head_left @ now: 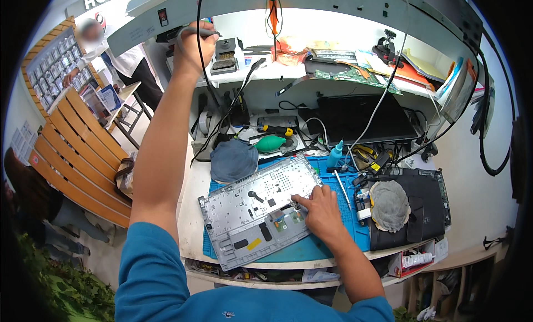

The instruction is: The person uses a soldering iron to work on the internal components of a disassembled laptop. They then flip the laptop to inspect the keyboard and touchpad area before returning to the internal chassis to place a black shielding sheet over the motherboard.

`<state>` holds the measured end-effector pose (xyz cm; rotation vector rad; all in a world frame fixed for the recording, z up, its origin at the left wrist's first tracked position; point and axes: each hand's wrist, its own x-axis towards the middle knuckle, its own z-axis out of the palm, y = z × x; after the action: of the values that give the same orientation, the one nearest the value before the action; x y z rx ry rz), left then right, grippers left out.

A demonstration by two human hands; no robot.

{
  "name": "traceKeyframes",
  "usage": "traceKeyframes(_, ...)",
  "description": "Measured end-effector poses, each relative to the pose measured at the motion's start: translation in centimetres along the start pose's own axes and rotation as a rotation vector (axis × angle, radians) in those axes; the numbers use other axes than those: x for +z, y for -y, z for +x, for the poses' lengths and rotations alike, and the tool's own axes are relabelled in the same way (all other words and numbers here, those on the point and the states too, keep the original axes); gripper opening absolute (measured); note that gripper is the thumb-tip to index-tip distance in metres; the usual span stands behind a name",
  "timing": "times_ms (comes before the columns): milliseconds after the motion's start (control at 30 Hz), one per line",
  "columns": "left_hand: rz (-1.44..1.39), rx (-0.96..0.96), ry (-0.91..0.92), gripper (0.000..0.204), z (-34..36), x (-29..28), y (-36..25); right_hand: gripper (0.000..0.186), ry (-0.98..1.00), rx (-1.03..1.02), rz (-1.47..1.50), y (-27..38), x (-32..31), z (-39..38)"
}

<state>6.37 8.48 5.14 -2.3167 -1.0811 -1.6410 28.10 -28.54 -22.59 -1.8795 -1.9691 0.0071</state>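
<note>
My left hand (196,43) is raised at the far left, up by the shelf. Its fingers are closed round the grey handle of a soldering iron (204,31), whose cable loops down beside the wrist. Below it on the shelf sits a dark holder (224,62) with brownish cleaning wool. My right hand (323,212) rests on a silver laptop palm-rest casing (261,180), thumb out to the left and fingers apart. That casing lies tilted, inner side up, on a blue work mat (348,211). Part of its lower right is hidden under the right hand.
Behind the casing are a grey cloth pad (233,160), a green air blower (270,143), a yellow-black screwdriver (277,130) and a blue bottle (335,154). At right, another round pad (390,206) lies on a black laptop part (420,211). Cables hang across the bench.
</note>
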Motion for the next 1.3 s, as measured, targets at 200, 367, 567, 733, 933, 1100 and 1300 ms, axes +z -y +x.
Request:
traceKeyframes(200,0.219,-0.101,0.076,0.038,2.7,3.1,-1.2,0.053,0.019,0.04,0.004,0.2,-0.4,0.0)
traceKeyframes(367,0.342,-0.105,0.141,0.046,4.8,4.4,0.7,0.043,0.017,0.019,0.045,0.3,-0.3,0.0)
traceKeyframes(567,0.446,-0.119,0.296,0.058,4.9,5.6,-2.1,0.048,0.014,0.05,0.018,0.1,-0.5,-0.2)
traceKeyframes(733,0.51,-0.105,0.276,0.044,6.0,6.9,2.2,0.05,0.01,0.013,0.005,0.2,-0.4,0.2)
traceKeyframes(933,0.436,-0.039,0.297,0.042,2.7,4.5,1.7,0.054,0.002,0.028,0.006,-0.1,-0.4,-0.1)
traceKeyframes(1100,0.237,0.039,0.198,0.041,-1.8,-0.3,2.7,0.048,0.03,0.039,-0.011,-0.1,-0.4,0.0)
traceKeyframes(1300,-0.312,0.193,0.074,0.007,-19.6,-6.4,-5.5,0.046,0.051,0.029,-0.017,0.1,-0.5,0.2)
